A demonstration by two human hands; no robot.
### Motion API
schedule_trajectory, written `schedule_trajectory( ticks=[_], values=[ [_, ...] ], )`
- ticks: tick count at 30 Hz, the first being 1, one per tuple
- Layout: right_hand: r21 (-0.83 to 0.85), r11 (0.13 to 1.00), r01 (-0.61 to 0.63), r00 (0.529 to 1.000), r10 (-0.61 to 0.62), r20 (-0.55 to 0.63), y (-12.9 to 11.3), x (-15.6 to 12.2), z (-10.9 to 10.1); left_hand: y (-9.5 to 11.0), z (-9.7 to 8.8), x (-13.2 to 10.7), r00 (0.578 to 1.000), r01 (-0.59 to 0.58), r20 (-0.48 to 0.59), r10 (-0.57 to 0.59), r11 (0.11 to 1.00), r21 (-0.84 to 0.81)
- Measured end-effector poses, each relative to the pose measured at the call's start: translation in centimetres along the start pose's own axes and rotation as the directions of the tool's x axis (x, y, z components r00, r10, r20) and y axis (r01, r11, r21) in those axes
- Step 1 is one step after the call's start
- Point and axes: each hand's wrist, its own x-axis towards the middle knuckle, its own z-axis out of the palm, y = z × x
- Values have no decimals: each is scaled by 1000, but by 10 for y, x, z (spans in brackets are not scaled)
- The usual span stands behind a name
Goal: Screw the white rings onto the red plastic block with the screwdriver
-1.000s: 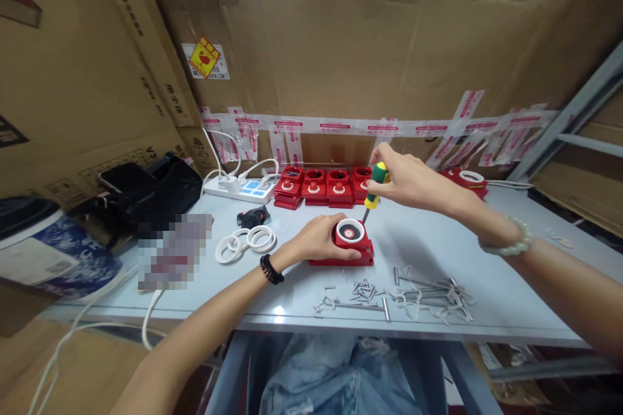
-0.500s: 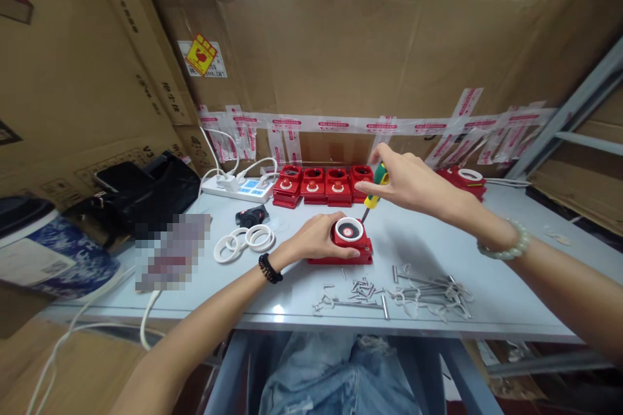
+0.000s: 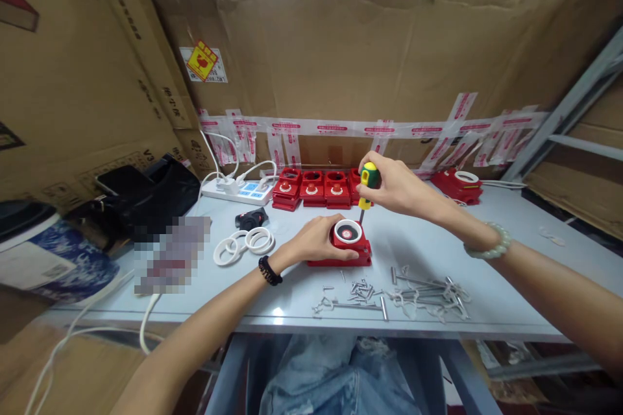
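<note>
A red box-like housing [image 3: 363,253] with a white ring [image 3: 348,231] on top rests on the table. My left hand [image 3: 326,238] is closed around its left and front sides. Above its back right corner, my right hand [image 3: 389,181] grips a green-and-yellow screwdriver [image 3: 368,176]. The screwdriver stands nearly upright, and its tip goes down behind the ring, where the contact point is hidden. In front of the housing lies a pile of small screws [image 3: 363,290], beside metal T-shaped rods [image 3: 360,306].
Several red housings [image 3: 312,188] stand in a row at the back, beside a white power strip [image 3: 238,190]. Another red unit [image 3: 455,187] sits back right. Loose white rings [image 3: 259,240] and a black part [image 3: 252,218] lie left. A large cardboard sheet [image 3: 331,52] closes off the back.
My right hand has shifted slightly left and tipped the screwdriver from a slant to nearly upright. My left hand still holds the red housing in place.
</note>
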Motion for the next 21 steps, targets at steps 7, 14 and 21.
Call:
schedule_trajectory(
  ticks=[7, 14, 21],
  values=[
    [-138, 988, -63, 994, 50, -96, 2, 0, 3, -1, 0, 0, 1000, 6, 3, -6, 1000, -20],
    [71, 994, -80, 993, 85, -80, 8, 0, 0, 1, -1, -1, 1000, 7, -2, -7, 1000, -26],
    [78, 994, -82, 992, 89, -84, 8, -3, 4, -2, 1, 0, 1000, -4, 2, 4, 1000, -5]
  ],
)
